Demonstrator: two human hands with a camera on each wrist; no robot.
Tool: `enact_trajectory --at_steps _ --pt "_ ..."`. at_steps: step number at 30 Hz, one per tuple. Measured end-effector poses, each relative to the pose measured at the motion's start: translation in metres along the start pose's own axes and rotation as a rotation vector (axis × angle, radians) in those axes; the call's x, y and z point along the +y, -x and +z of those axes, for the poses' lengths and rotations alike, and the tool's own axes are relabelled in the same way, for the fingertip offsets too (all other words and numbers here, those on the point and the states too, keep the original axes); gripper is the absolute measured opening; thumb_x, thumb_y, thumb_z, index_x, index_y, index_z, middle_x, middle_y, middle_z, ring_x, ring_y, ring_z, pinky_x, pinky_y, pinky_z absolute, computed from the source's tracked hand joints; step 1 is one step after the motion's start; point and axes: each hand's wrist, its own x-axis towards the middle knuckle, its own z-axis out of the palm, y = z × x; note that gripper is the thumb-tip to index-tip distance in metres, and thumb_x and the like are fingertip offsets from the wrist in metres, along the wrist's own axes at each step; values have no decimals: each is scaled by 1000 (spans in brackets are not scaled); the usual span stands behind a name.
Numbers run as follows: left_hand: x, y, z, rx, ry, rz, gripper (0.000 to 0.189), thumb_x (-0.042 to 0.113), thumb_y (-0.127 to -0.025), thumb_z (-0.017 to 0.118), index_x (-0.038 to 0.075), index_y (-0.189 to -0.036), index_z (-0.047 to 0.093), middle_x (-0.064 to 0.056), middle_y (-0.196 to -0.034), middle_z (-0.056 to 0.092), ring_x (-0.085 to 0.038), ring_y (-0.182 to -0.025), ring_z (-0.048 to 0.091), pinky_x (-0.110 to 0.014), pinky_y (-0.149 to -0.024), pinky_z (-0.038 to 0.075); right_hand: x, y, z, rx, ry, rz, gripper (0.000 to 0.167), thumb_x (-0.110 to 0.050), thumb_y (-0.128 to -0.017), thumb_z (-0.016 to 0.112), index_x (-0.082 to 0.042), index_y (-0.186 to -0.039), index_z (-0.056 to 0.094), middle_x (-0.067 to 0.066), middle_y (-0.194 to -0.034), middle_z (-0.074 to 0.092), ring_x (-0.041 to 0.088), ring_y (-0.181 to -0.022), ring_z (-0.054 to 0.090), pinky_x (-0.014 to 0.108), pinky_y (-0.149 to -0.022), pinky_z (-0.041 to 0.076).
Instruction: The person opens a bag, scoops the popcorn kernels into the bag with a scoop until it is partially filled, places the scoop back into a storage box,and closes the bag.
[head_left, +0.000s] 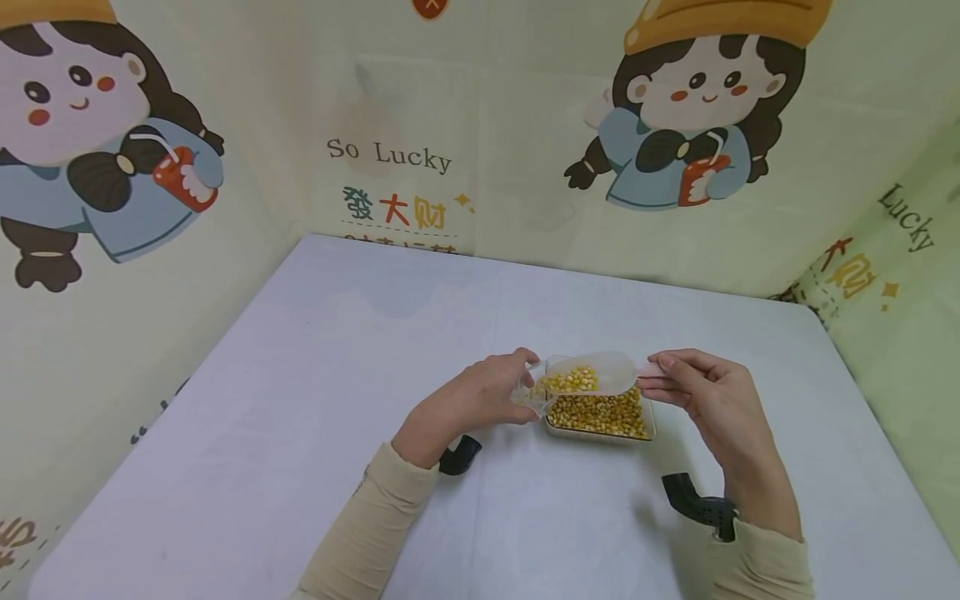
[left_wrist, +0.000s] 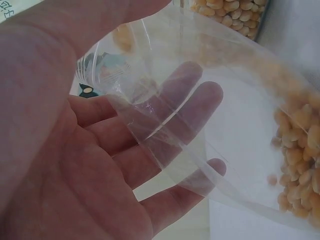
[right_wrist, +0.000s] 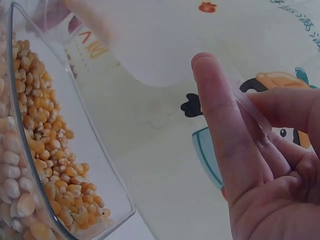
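Note:
In the head view my left hand (head_left: 486, 392) holds a small clear plastic vessel (head_left: 534, 402), its thumb and fingers around the sides. Through its thin wall the left wrist view shows some of the fingers (left_wrist: 202, 112); the vessel's exact kind is hard to tell. My right hand (head_left: 716, 400) pinches the handle of a translucent white scoop (head_left: 617, 372) between thumb and fingers. Yellow corn kernels (head_left: 576, 380) lie toward the scoop's front end, which meets the vessel's mouth. Under the scoop stands a clear rectangular container (head_left: 600, 435) with more corn kernels (head_left: 596, 414).
A white tabletop (head_left: 360, 333) surrounds the container. Patterned cloth (head_left: 525, 167) with cartoon figures hangs behind and at both sides. Black curved wrist mounts (head_left: 697, 502) stick out near both sleeves (head_left: 765, 562).

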Motion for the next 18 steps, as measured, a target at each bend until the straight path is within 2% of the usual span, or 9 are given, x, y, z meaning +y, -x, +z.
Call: enact_trajectory --at_steps 4,12,18 --pt "0 0 0 0 -6 2 69 27 -86 77 10 -143 42 -2 -123 68 -17 -108 64 -31 -90 51 -2 1 4 32 68 16 38 -24 -97 64 10 -113 62 5 -93 77 18 -83 76 29 -80 58" --pt "-2 -1 1 3 -15 4 69 27 -86 77 9 -143 43 -2 -122 68 -15 -107 64 -29 -89 51 -7 4 12 39 154 -19 37 -25 -97 65 8 -112 64 7 -93 78 21 -83 76 30 -78 59" --pt "-1 0 0 3 -5 5 69 25 -85 78 9 -143 43 -4 -123 67 -15 -108 64 -29 -88 51 -9 5 16 47 165 -31 36 -24 -96 66 9 -110 63 7 -92 78 21 -81 76 32 -77 59"
